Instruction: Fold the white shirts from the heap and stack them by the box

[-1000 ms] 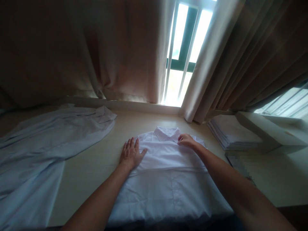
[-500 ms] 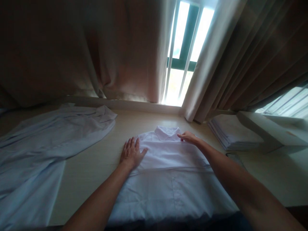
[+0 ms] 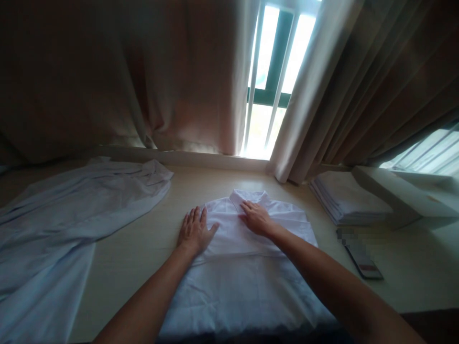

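A white collared shirt (image 3: 233, 282) lies on the table in front of me, its collar (image 3: 251, 195) pointing away towards the window. A band of its cloth, seemingly a sleeve, is folded across the chest below the collar. At the shirt's left shoulder, my left hand (image 3: 195, 231) rests flat with its fingers spread. My right hand (image 3: 257, 219) lies on the shirt just under the collar, fingers stretched out over the cloth and thumb apart. Part of the folded band is hidden beneath the right hand and forearm.
On the left, loose white shirts (image 3: 118, 200) are spread over the table (image 3: 125, 267). A stack of folded white shirts (image 3: 353, 198) stands at the right beside a pale box-like piece (image 3: 398, 191). A phone-like dark object (image 3: 364, 263) lies nearer. Curtains (image 3: 201, 86) hang behind.
My right hand has moved left, from the collar's right side to the chest just under it, and its fingers have flattened. The left hand stays put. The dark object at right is now uncovered.
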`<state>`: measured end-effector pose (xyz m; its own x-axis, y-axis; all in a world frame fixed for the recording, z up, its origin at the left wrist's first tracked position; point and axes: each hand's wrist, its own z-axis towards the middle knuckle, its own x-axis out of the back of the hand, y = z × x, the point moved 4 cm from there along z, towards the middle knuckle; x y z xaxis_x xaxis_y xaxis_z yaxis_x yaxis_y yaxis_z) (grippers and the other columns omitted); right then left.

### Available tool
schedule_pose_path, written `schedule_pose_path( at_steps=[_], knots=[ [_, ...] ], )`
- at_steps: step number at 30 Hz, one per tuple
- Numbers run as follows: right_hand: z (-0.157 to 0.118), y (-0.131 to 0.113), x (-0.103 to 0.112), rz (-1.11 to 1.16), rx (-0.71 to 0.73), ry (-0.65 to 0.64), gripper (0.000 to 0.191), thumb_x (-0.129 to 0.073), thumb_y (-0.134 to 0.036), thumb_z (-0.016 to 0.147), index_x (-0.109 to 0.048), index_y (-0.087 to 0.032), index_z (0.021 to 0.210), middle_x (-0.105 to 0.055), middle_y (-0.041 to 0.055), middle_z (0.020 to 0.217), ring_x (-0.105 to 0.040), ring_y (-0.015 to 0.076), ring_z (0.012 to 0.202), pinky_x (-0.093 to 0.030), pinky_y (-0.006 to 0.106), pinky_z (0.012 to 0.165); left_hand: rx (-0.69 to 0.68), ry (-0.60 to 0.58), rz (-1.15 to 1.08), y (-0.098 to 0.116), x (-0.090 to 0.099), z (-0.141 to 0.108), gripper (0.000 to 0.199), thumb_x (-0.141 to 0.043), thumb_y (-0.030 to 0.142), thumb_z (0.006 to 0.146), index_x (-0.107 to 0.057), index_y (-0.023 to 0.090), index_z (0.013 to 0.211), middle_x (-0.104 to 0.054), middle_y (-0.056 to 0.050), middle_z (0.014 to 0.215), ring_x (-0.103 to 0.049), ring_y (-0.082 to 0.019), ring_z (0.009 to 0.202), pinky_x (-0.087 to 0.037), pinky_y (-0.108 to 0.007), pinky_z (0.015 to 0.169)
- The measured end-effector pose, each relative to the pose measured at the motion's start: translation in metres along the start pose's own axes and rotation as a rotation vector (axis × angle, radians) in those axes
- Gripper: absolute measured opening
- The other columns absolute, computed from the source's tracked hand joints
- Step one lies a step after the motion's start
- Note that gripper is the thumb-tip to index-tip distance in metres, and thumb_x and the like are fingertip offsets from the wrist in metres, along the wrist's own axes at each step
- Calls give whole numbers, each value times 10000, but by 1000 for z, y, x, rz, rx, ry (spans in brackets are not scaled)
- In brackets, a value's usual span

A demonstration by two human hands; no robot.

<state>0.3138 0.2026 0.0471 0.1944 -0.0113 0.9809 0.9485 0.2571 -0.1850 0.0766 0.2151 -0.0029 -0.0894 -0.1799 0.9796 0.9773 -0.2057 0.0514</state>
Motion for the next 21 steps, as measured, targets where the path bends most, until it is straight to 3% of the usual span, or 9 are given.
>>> schedule_pose_path(
  at_steps=[3, 5, 7, 10, 12, 15, 21],
  knots=[
    [0, -25, -27, 9, 62, -14, 695, -314, -615, 932, -336, -154, 1451, -305, 125, 1521, -193, 277, 1417, -167, 428, 1120, 5, 0, -3, 0, -1, 0, 852, -306, 670, 839, -296, 102, 1473, -290, -167, 1528, -206, -291, 1429, -74, -421, 1167],
    [2, -25, -31, 10, 35, 32, 678, -296, -611, 939, -353, -156, 1439, -311, 127, 1517, -195, 276, 1415, -159, 440, 1121, 8, -4, -7, 0, 0, 0, 847, -315, 663, 838, -297, 103, 1473, -286, -162, 1531, -203, -289, 1430, -77, -418, 1167],
    [6, -13, -23, 2, -5, 137, 573, -272, -527, 975, -415, -167, 1396, -380, 123, 1477, -278, 252, 1377, -190, 407, 1111, 9, -8, -11, 1, 0, 0, 844, -321, 659, 838, -296, 105, 1474, -280, -156, 1535, -196, -288, 1432, -78, -417, 1167],
    [13, 27, -1, -36, -202, 260, 464, -225, -342, 1001, -489, -150, 1331, -499, 138, 1364, -396, 238, 1278, -243, 366, 1074, 7, -8, -12, 1, 1, -1, 834, -311, 654, 844, -294, 109, 1475, -277, -149, 1538, -188, -285, 1435, -75, -417, 1168],
    [18, 56, 6, -59, -327, 233, 459, -215, -266, 990, -497, -126, 1324, -527, 156, 1325, -420, 247, 1247, -258, 371, 1056, 6, -6, -9, 1, 1, -1, 829, -304, 652, 849, -294, 109, 1475, -279, -148, 1537, -187, -283, 1435, -74, -415, 1168],
    [23, 82, -1, -56, -345, 124, 426, -311, -301, 972, -526, -145, 1305, -513, 136, 1360, -416, 254, 1261, -256, 385, 1063, 6, -1, -8, 1, 1, 0, 835, -311, 653, 848, -294, 100, 1474, -279, -160, 1534, -188, -287, 1435, -78, -418, 1168],
    [24, 94, -26, 28, -404, 50, 504, -335, -385, 971, -376, -199, 1437, -304, 70, 1530, -221, 269, 1403, -106, 497, 1125, 6, -21, -3, 0, -1, -1, 840, -313, 654, 846, -278, 104, 1479, -273, -158, 1537, -180, -279, 1438, -71, -423, 1170]
  ],
)
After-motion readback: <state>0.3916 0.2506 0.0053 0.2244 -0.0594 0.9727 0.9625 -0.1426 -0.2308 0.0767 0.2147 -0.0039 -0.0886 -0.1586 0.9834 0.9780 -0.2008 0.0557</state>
